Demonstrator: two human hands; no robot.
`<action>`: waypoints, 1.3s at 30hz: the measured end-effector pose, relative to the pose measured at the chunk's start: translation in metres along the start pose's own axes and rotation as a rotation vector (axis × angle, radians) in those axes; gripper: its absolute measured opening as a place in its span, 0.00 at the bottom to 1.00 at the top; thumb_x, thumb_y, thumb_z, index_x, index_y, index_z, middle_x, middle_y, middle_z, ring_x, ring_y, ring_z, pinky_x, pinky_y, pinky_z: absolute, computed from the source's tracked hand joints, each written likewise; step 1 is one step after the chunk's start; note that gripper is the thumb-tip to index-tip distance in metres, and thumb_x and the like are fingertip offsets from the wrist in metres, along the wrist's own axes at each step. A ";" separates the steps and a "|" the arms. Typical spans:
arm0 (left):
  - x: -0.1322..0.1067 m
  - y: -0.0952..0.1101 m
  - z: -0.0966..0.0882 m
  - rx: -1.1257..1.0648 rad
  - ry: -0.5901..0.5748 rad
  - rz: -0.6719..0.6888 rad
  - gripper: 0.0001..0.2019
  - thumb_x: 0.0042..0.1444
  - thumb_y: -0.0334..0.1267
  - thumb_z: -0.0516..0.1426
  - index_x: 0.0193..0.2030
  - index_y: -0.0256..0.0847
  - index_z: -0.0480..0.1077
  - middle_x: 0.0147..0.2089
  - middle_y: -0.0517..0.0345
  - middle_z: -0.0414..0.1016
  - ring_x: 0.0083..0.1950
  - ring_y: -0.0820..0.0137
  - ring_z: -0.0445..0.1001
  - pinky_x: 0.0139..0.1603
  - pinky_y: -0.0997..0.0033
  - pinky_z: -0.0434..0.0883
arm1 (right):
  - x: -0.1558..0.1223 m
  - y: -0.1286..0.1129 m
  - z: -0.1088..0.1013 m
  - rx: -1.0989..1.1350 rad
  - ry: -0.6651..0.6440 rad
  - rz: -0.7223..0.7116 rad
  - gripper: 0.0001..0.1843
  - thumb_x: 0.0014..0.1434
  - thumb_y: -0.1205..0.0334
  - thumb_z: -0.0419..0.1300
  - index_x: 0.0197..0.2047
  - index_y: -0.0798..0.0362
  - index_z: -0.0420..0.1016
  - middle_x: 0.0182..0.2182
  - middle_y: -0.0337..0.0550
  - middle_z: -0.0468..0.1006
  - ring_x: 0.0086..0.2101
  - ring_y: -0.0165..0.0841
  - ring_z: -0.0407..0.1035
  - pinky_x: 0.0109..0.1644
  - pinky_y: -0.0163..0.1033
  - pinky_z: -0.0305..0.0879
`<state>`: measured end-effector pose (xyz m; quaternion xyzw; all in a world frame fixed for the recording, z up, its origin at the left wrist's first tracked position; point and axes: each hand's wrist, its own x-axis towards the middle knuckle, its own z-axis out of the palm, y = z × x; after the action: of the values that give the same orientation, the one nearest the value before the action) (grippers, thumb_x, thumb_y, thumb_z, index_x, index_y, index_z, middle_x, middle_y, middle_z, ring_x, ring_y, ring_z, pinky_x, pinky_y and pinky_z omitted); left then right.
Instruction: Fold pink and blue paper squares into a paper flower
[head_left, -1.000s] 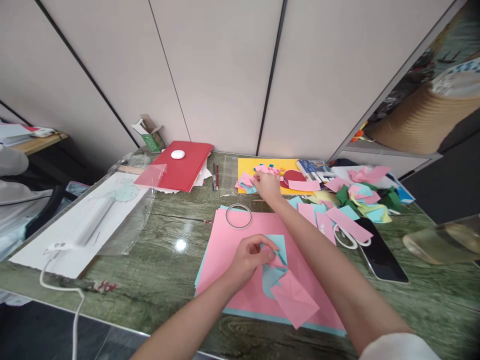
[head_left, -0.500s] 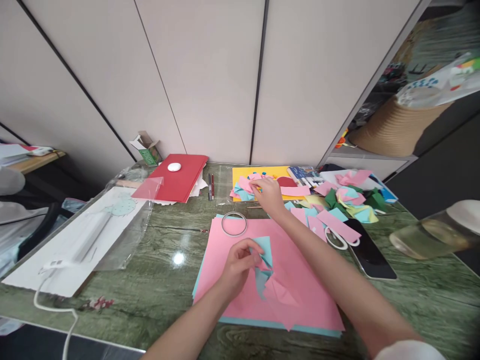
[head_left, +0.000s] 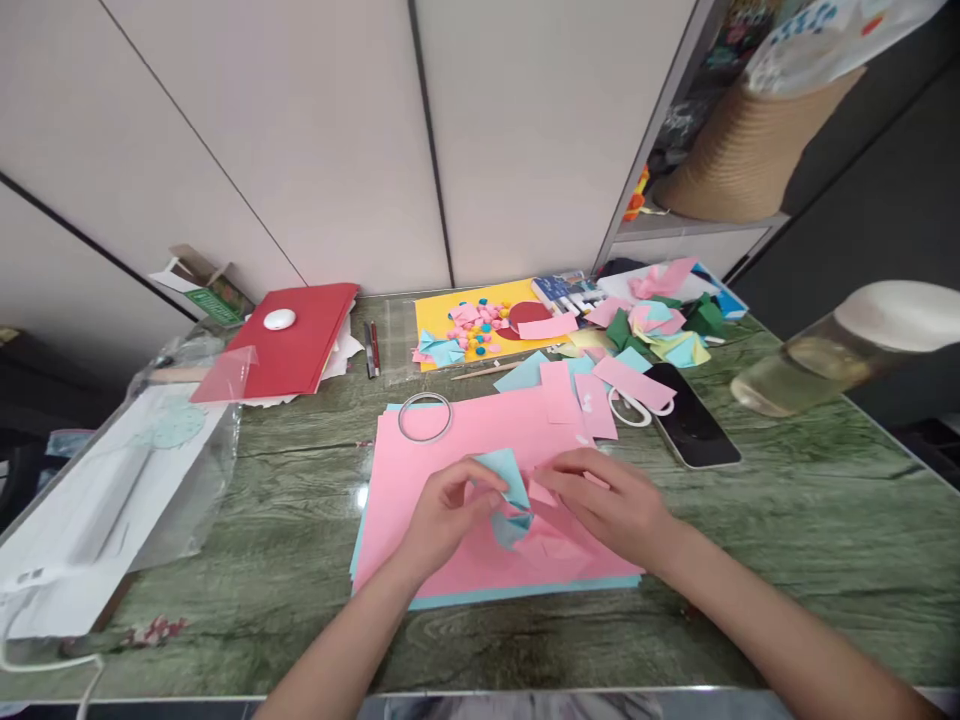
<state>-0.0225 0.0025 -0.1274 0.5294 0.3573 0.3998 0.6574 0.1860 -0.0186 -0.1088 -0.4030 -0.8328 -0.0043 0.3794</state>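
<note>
The small folded paper piece of light blue and pink (head_left: 511, 497) lies on the near middle of the large pink paper sheet (head_left: 420, 470), directly between the two hands and touching both. Its blue folds point up and to the left, towards the left hand (head_left: 444, 515); its pink flap runs out to the right, towards the right hand (head_left: 613, 506). So the long axis lies roughly left to right across the sheet, with each hand at one end and neither clearly nearer.

The left hand's thumb and fingers are pinched together on the blue part. The right hand's fingertips (head_left: 547, 482) are closed on the pink flap, its palm low over the sheet.

The pink sheet tops a stack with light blue paper showing at its edges, on the green marbled table (head_left: 262, 520). A clear tape ring (head_left: 424, 416) rests on the sheet's far left corner. Farther right lie loose pink and blue paper offcuts (head_left: 577, 395), white-handled scissors (head_left: 631, 408) and a black phone (head_left: 691, 428), all well apart from the hands.
</note>
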 end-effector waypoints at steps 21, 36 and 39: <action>0.001 -0.006 0.004 0.049 -0.019 -0.090 0.01 0.49 0.31 0.61 0.31 0.38 0.74 0.29 0.58 0.73 0.31 0.73 0.71 0.34 0.75 0.67 | -0.023 0.013 0.009 0.154 0.039 -0.050 0.07 0.56 0.73 0.56 0.39 0.57 0.73 0.38 0.48 0.77 0.40 0.29 0.71 0.43 0.31 0.69; -0.001 -0.003 0.006 0.119 -0.002 -0.083 0.03 0.51 0.31 0.59 0.32 0.41 0.75 0.42 0.52 0.76 0.41 0.68 0.73 0.37 0.73 0.67 | -0.024 0.006 0.002 0.073 0.003 -0.033 0.12 0.57 0.71 0.57 0.45 0.53 0.71 0.40 0.45 0.78 0.41 0.29 0.73 0.45 0.31 0.71; 0.000 -0.003 0.008 0.085 -0.010 -0.122 0.03 0.50 0.31 0.60 0.30 0.40 0.75 0.45 0.51 0.75 0.43 0.67 0.73 0.37 0.73 0.68 | -0.023 0.004 0.001 0.036 0.000 -0.026 0.11 0.57 0.71 0.57 0.44 0.52 0.72 0.39 0.44 0.79 0.40 0.29 0.73 0.44 0.31 0.72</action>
<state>-0.0147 -0.0016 -0.1285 0.5362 0.4021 0.3407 0.6593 0.1970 -0.0305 -0.1251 -0.3852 -0.8379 0.0056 0.3866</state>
